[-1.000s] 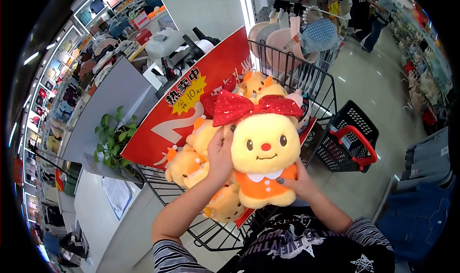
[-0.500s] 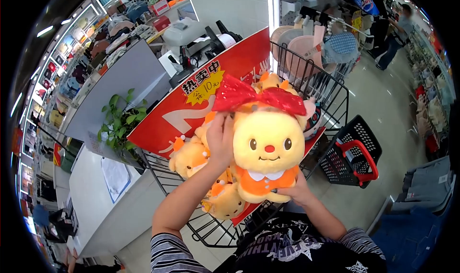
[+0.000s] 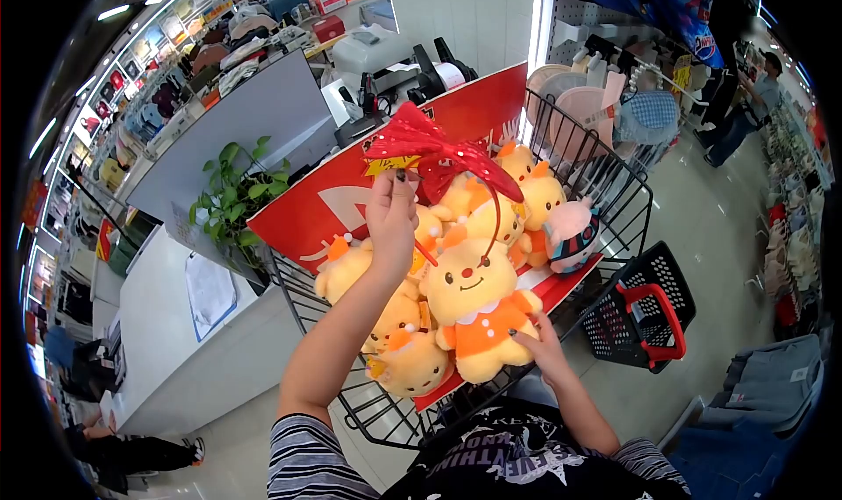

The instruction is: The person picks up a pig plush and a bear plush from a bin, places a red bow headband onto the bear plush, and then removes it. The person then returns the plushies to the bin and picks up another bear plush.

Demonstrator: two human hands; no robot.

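My left hand pinches a red sequined bow headband above the wire cart. The headband's thin arc hangs over the head of a yellow plush toy in an orange outfit. My right hand holds that toy by its lower right side, fingers round its body. Similar plush toys are piled behind and to the left of it in the cart, and a pink plush lies at the right.
The black wire cart has a red sign board along its back. A green plant and a white counter are at the left. At the right are a black basket with a red handle, a person and hanging goods.
The red bow has come up off the plush toy's head and tilted, with my left hand raised. The toy is lower and farther from the camera, and more toys in the cart now show.
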